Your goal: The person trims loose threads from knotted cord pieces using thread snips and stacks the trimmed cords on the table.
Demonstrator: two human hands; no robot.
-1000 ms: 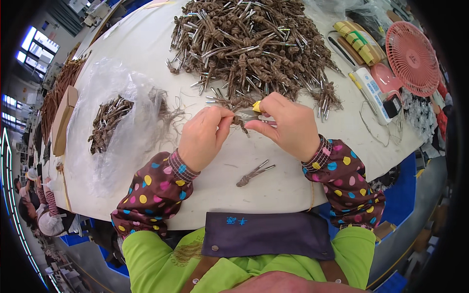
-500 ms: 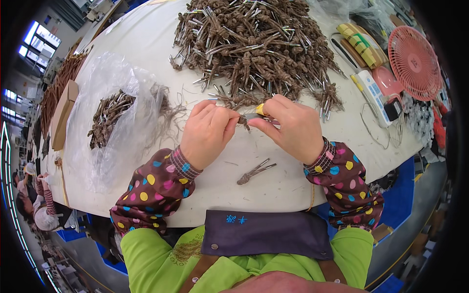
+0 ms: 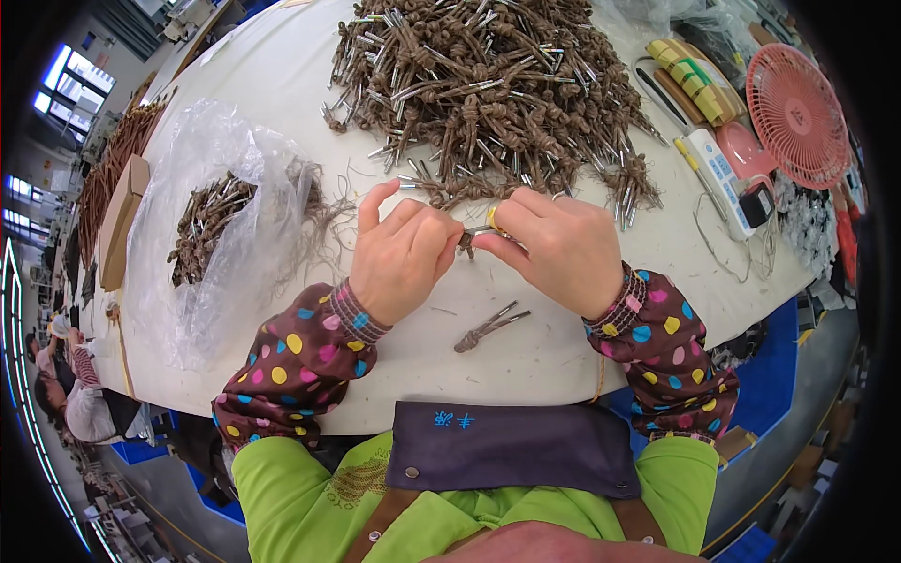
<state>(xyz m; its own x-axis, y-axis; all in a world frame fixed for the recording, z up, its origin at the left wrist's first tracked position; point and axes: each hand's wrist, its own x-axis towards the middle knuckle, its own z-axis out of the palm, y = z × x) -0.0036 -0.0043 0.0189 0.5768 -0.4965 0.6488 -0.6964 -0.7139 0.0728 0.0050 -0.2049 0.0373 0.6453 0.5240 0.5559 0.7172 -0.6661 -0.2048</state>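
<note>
In the middle of the table my two hands meet. My left hand (image 3: 404,253) is closed, pinching a knotted brown cord (image 3: 466,242) between thumb and fingertips, its index finger raised. My right hand (image 3: 558,244) is closed around small thread snips (image 3: 482,230) with grey blades and a bit of yellow at the grip; most of the tool is hidden in the palm. The blades lie against the knot. Nearer to me, a finished-looking cord knot (image 3: 488,328) with metal tips lies alone on the white tabletop. Beyond my fingers rises a large heap of similar brown knotted cords (image 3: 488,94).
At left, a clear plastic bag (image 3: 202,319) holds more knotted cords, with loose thread scraps (image 3: 324,225) beside it and a cardboard box (image 3: 124,225) further left. A pink fan (image 3: 798,114), a white power strip (image 3: 721,183) and cables stand at right. Another person sits far left.
My right hand has drawn slightly closer to the left, bringing the snips onto the knot. The left index finger has lifted away from the others.
</note>
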